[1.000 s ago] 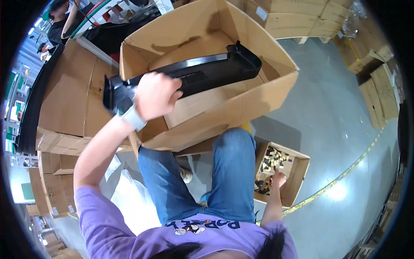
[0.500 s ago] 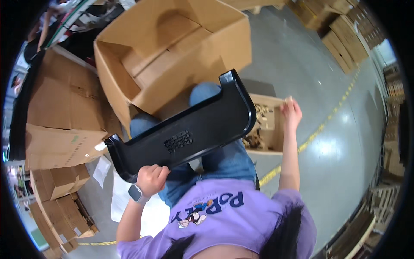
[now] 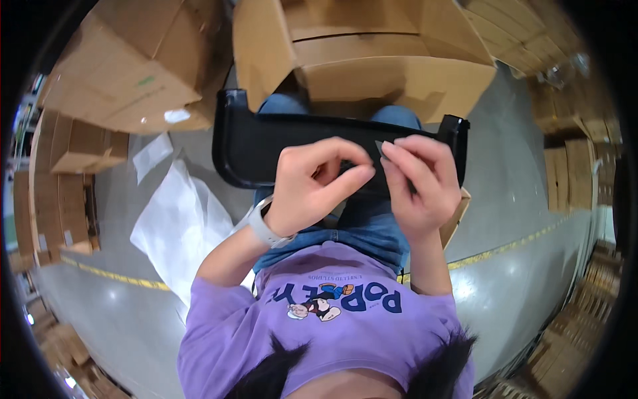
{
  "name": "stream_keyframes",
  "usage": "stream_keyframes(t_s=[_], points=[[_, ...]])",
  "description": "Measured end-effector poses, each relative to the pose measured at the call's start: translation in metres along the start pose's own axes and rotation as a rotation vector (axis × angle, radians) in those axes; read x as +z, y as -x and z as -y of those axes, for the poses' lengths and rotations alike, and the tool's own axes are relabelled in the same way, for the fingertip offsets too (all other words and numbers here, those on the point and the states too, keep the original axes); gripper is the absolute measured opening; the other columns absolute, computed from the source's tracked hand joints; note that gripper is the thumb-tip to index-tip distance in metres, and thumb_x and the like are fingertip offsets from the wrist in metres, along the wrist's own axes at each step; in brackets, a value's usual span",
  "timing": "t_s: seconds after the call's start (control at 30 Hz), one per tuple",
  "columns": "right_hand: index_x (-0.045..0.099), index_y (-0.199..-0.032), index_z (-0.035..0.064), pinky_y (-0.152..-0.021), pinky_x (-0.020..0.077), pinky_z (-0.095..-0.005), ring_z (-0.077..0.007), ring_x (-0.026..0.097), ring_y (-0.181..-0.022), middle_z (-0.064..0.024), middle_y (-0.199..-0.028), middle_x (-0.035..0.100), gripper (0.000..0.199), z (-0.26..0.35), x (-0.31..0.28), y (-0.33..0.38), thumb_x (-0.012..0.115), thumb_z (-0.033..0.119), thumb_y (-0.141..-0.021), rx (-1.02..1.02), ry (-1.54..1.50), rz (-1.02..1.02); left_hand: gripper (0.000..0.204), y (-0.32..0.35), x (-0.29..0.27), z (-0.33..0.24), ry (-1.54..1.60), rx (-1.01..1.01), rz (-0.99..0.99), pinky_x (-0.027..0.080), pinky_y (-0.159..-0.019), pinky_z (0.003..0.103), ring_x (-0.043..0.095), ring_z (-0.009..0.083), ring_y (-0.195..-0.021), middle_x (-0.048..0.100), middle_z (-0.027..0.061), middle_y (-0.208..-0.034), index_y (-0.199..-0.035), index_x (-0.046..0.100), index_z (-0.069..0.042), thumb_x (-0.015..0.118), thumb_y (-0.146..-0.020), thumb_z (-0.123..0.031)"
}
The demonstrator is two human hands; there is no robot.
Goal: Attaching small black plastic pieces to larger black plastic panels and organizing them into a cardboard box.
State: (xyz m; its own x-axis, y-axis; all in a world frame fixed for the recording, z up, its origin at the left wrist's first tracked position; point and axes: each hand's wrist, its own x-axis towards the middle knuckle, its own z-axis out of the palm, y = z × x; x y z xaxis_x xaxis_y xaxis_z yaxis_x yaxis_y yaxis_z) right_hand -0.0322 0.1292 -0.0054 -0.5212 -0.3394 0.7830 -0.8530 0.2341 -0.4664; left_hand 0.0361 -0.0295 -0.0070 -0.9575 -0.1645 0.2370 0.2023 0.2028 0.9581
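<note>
A black plastic tray-like panel (image 3: 249, 147) with raised ends lies across my jeans-covered thighs. Above it, my right hand (image 3: 425, 183) pinches a small dark flat piece (image 3: 380, 149) between thumb and fingers. My left hand (image 3: 312, 176), with a watch strap on the wrist, is curled close by, its thumb and forefinger tips nearly together. Whether anything tiny sits between those left fingertips I cannot make out. The two hands are apart by a small gap, and they cover the panel's middle.
In front of my knees stands a large open cardboard box (image 3: 392, 80). Another big carton (image 3: 133, 73) is at the left. White sheeting (image 3: 179, 223) lies on the grey floor. By my right forearm shows the edge of a light-coloured box (image 3: 457, 219). Yellow floor tape (image 3: 498, 251) runs behind.
My left hand has let go of the panel's edge, which now rests level on my thighs. My right hand has come from the small-parts box to the middle, holding a small dark piece.
</note>
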Motion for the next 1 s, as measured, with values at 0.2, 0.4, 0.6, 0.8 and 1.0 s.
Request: stream_keyframes(t_s=[0.2, 0.4, 0.6, 0.8, 1.0], points=[[0.066, -0.095, -0.0053, -0.060, 0.0517, -0.0284, -0.0248, 0.062, -0.072, -0.0150, -0.090, 0.062, 0.028, 0.012, 0.032, -0.001, 0.068, -0.011, -0.068, -0.079, -0.039, 0.039, 0.011, 0.000, -0.011, 0.006, 0.316, -0.099, -0.106, 0.021, -0.045, 0.018, 0.031, -0.0014, -0.050, 0.040, -0.0084, -0.053, -0.084, 0.065, -0.001, 0.070, -0.079, -0.009], [0.067, -0.097, -0.0048, -0.061, 0.0513, -0.0272, -0.0232, 0.062, -0.071, -0.0145, -0.088, 0.063, 0.028, 0.019, 0.047, 0.004, 0.066, -0.012, -0.069, 0.004, -0.058, 0.078, 0.009, 0.004, -0.019, 0.012, 0.250, -0.038, -0.157, 0.025, -0.046, 0.016, 0.034, -0.0019, -0.051, 0.044, -0.0071, -0.055, -0.084, 0.063, 0.001, 0.068, -0.080, -0.005], [0.068, -0.096, -0.0028, -0.062, 0.0506, -0.0251, -0.0203, 0.062, -0.071, -0.0124, -0.086, 0.063, 0.025, 0.023, 0.045, 0.008, 0.065, -0.011, -0.072, 0.183, -0.159, 0.090, 0.005, 0.005, -0.019, 0.012, 0.190, 0.018, -0.131, 0.027, -0.046, 0.016, 0.038, -0.0012, -0.053, 0.049, -0.0051, -0.059, -0.084, 0.061, 0.001, 0.065, -0.083, -0.003], [0.068, -0.097, -0.0025, -0.063, 0.0500, -0.0234, -0.0182, 0.062, -0.073, -0.0120, -0.086, 0.063, 0.025, 0.023, 0.043, 0.013, 0.064, -0.011, -0.074, 0.378, -0.258, 0.104, 0.005, 0.003, -0.010, 0.017, 0.239, -0.008, -0.148, 0.029, -0.046, 0.016, 0.040, -0.0010, -0.054, 0.051, -0.0048, -0.061, -0.083, 0.060, 0.001, 0.064, -0.082, -0.002], [0.067, -0.097, -0.0025, -0.064, 0.0504, -0.0236, -0.0186, 0.062, -0.074, -0.0125, -0.088, 0.063, 0.025, 0.017, 0.047, 0.020, 0.064, -0.012, -0.074, 0.367, -0.242, 0.071, 0.004, 0.003, -0.003, 0.025, 0.217, -0.060, -0.195, 0.029, -0.046, 0.015, 0.040, -0.0021, -0.054, 0.052, -0.0055, -0.061, -0.082, 0.060, 0.000, 0.063, -0.080, -0.001]])
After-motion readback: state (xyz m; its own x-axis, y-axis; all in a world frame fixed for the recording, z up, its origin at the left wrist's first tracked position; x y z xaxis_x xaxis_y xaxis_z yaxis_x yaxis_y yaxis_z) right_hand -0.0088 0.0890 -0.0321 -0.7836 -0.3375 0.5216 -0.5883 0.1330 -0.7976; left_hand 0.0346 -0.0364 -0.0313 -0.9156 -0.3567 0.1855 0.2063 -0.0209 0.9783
